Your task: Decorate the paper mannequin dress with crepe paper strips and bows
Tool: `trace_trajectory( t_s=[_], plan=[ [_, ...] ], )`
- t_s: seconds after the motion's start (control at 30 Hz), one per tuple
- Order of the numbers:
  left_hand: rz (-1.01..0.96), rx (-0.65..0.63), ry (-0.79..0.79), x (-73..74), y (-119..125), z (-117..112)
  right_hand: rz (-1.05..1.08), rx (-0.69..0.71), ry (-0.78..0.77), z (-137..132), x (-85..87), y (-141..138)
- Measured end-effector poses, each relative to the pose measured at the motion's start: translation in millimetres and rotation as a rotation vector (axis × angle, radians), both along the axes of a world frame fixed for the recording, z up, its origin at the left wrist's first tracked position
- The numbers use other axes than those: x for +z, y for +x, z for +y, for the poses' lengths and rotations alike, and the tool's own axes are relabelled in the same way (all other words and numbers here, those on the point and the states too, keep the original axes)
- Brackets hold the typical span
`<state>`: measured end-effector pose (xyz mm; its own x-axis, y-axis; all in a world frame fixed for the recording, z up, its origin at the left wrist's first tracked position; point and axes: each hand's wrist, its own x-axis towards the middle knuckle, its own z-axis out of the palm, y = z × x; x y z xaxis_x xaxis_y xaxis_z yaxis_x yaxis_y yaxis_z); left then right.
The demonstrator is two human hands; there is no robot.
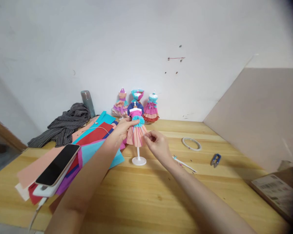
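Note:
A miniature dress form (138, 157) stands upright on its white round base, dressed in a pink bodice with a dark blue pleated collar. On its waist sits a turquoise pleated rosette (138, 121). My left hand (124, 128) grips the dressed form from the left, thumb against the rosette, its other fingers partly hidden behind. From the right, my right hand (157, 142) has thumb and index finger pinched at the edge of the peach pleated paper skirt (135, 136). Whether some small piece is also between those fingertips I cannot tell.
Behind stand several dressed forms (151, 109) by the wall. Coloured crepe paper (95, 135), a phone (58, 165), striped cloth (65, 122) and a flask (88, 102) are left. A tape roll (191, 144), thread snips (216, 160), a white strip (185, 164) and a cardboard box (278, 191) lie right.

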<state>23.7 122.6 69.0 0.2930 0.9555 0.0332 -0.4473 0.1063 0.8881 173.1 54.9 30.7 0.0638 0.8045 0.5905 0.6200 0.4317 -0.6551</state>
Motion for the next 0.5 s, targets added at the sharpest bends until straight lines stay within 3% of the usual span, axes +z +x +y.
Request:
trace_trajectory(
  t_s=[0.3, 0.5],
  plan=[
    [-0.038, -0.014, -0.005, 5.9, 2.2, -5.7, -0.069, 0.006, 0.065, -4.0, -1.9, -1.6],
    [-0.035, -0.023, 0.007, 13.3, 6.7, -9.8, -0.387, -0.039, 0.421, -14.6, 11.5, -12.7]
  ],
)
